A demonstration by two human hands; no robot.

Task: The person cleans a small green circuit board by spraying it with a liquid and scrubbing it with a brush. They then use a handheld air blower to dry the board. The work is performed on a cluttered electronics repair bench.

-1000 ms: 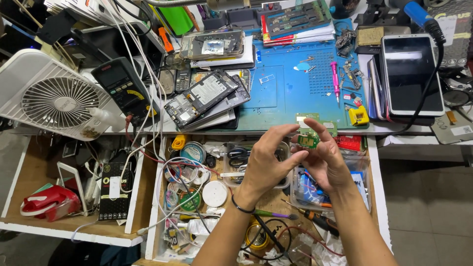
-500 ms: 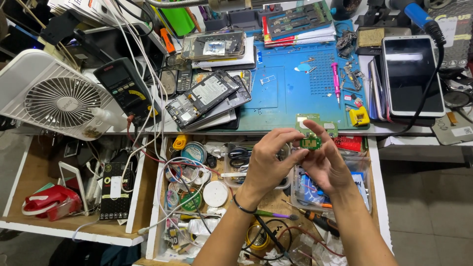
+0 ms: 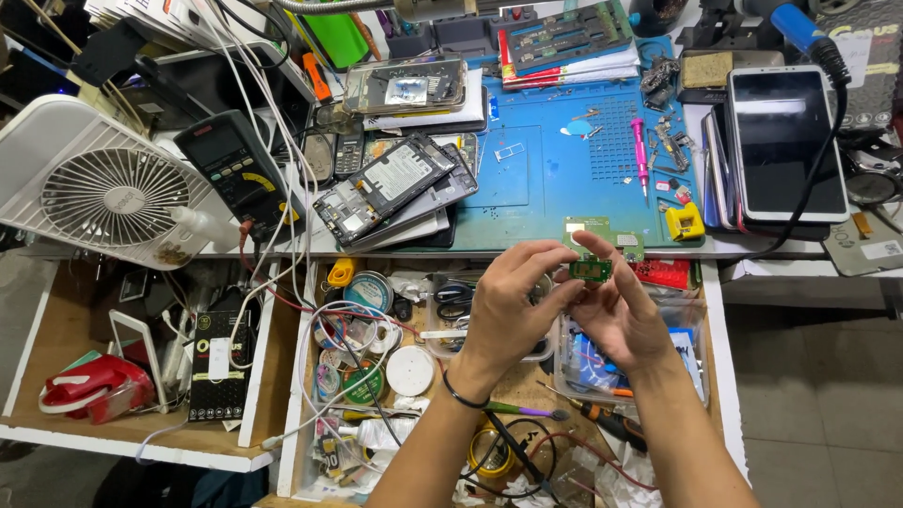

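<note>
Left hand [image 3: 508, 306] and right hand [image 3: 625, 315] pinch a small green circuit board [image 3: 591, 270] between fingertips, above an open cluttered drawer [image 3: 299, 376], at the blue rubber work mat's [image 3: 546, 179] near edge.

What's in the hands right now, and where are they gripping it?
A small green circuit board, pinched by its edges between the fingertips of the left hand and the right hand, held over the open drawer.

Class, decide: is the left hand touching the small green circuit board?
Touching: the head view shows the left hand fingertips pinching the small green circuit board.
</note>
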